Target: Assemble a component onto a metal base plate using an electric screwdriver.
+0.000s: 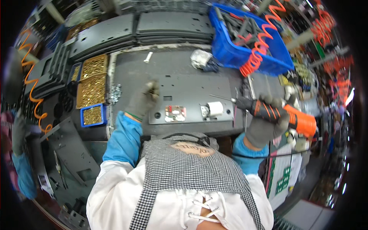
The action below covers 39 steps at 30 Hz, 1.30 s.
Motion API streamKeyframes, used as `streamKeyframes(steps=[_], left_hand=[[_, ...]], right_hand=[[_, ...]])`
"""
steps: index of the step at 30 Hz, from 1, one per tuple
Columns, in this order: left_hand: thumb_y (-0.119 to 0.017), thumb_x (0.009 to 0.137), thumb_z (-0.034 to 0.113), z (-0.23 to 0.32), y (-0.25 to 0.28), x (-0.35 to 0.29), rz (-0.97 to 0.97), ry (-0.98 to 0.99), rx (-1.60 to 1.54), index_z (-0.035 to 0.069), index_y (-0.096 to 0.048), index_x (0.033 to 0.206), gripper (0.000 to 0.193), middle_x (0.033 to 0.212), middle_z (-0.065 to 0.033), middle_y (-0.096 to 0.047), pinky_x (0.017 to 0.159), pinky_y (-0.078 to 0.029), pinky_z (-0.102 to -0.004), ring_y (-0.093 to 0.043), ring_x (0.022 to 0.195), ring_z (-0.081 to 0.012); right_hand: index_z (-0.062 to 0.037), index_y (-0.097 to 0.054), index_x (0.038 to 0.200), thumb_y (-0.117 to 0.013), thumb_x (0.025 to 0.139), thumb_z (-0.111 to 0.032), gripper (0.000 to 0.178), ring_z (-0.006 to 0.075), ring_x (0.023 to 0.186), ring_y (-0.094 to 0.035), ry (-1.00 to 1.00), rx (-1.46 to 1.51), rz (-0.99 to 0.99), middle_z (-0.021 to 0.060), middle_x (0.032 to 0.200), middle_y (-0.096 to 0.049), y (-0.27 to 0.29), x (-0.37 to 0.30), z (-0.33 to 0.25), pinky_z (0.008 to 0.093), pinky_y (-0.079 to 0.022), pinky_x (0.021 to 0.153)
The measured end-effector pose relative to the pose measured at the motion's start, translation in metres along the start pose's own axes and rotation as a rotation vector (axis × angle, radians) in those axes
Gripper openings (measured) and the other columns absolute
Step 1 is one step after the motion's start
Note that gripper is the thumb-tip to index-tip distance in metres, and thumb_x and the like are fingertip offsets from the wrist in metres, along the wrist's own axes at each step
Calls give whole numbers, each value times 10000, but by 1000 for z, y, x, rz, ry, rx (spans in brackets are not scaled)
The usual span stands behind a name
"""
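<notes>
My right hand (264,122), in a grey glove, is wrapped round an orange and black power screwdriver (299,119). Its long thin bit points left over a flat grey metal panel (191,86) with holes and slots. At the panel's left edge is my gloved left hand (147,96), fingers curled together; whatever they may pinch is too small to make out. On the panel's near part sit a small circuit board (170,117) with red and white parts and, to its right, a white cylindrical part (215,108) on a metal bracket.
Left of the work surface are trays of brass-coloured screws (92,90), a blue tray (93,115) and loose silver screws (115,93). Stacked grey panels (172,25) line the back. A blue bin (226,48) stands back right, near an orange coiled hose (253,63). Another person's sleeve (23,176) shows far left.
</notes>
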<state>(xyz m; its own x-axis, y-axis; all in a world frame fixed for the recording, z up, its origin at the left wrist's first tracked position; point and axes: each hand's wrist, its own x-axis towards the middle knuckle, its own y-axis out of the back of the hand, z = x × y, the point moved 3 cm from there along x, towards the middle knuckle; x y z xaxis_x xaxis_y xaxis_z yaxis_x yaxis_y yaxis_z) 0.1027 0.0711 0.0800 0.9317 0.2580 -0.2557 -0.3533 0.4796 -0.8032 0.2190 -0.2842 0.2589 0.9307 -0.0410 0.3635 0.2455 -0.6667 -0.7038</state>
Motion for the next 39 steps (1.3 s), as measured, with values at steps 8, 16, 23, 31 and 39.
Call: streamKeyframes(steps=[8,16,23,31,39], left_hand=[[-604,1011,316,-117,-83,-15,-219,470,16,12,-548,1227,378,959,-12,-555,648,-461,-212,-514,791,-98],[-537,1045,336,-133,-106,-15,-228,443,119,-14,-526,1245,403,949,-10,-515,632,-417,-189,-449,756,-76],[-545,1045,313,-141,-112,-12,-166,298,281,-56,-509,1301,451,965,-20,-527,648,-431,-184,-470,774,-73],[-698,926,271,-142,-79,10,2,94,1051,-36,-487,1423,621,1026,-76,-607,727,-514,-245,-579,859,-144],[-842,673,408,-188,-108,45,-184,141,1663,37,-523,1384,863,1276,-226,-612,1038,-452,-423,-590,1201,-371]], right_hand=[[-64,-299,1506,-638,924,-343,729,254,896,-654,3,-151,-68,98,970,-656,-12,-19,2,516,-510,934],[-28,-280,1488,-622,937,-307,706,263,904,-664,-13,-224,-69,110,976,-658,19,-17,10,512,-534,904],[-60,-296,1470,-594,971,-330,641,269,924,-660,-117,-291,67,109,964,-661,35,-9,21,496,-519,906],[-48,-305,1458,-627,953,-295,648,275,916,-665,67,-266,103,120,947,-668,59,18,10,494,-523,902],[38,-335,1431,-683,879,-129,673,171,872,-655,73,-543,160,88,930,-690,100,20,14,345,-521,871]])
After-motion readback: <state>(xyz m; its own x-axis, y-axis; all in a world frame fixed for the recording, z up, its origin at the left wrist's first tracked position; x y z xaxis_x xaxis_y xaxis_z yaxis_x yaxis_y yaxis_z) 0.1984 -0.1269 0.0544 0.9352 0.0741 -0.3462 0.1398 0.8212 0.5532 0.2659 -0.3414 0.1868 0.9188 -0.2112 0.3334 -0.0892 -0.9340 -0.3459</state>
